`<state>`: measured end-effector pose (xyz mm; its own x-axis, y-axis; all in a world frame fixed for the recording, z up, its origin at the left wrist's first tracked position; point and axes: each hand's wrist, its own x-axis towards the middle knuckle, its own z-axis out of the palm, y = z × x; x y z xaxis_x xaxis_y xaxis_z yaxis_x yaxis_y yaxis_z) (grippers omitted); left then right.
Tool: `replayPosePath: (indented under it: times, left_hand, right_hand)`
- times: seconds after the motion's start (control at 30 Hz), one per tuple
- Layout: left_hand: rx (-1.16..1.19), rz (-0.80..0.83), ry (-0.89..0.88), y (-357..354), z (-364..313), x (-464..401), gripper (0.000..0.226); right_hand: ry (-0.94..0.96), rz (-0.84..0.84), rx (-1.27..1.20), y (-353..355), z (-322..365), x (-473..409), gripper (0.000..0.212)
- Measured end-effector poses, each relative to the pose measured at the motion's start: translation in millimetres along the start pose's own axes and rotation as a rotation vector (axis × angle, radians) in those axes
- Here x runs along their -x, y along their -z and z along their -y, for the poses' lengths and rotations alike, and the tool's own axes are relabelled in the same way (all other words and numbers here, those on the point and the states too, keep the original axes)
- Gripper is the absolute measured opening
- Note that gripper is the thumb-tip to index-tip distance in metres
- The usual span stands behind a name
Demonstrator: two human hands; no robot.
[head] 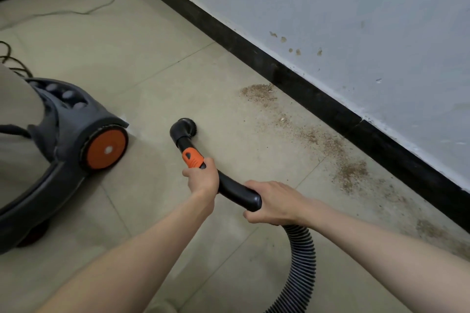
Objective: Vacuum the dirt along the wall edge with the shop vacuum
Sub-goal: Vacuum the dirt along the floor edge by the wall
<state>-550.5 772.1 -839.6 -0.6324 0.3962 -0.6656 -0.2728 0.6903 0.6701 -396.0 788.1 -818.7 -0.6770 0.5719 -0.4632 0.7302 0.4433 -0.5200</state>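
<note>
No legible text, label, brand, number or sign appears in this view. The shop vacuum (63, 140), its orange wheel hub (106, 150) and the orange collar (192, 157) on the hose handle carry no readable marking.

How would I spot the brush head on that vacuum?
Find the grey shop vacuum's orange wheel at left. Right of it on the beige tiled floor sits the round black brush nozzle. Only it has bristles, ahead of the orange collar by the left hand.
</note>
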Motion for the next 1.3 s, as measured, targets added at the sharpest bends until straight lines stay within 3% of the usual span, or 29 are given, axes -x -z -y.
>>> replayPosePath:
  times: [0.2,0.53,1.3]
  left_hand:
    - [0.058,0.037,0.045,2,20,17,0.037]
    - [0.105,0.344,0.070,-30,-9,9,0.051]
    - [0.008,0.448,-0.068,-140,-82,-46,0.051]
  right_hand:
    - [-0.005,0.035,0.037,-7,-5,18,0.032]
    - [-0.143,-0.069,0.030,20,-21,29,0.033]
    - [-0.311,-0.285,-0.089,68,-77,-34,0.026]
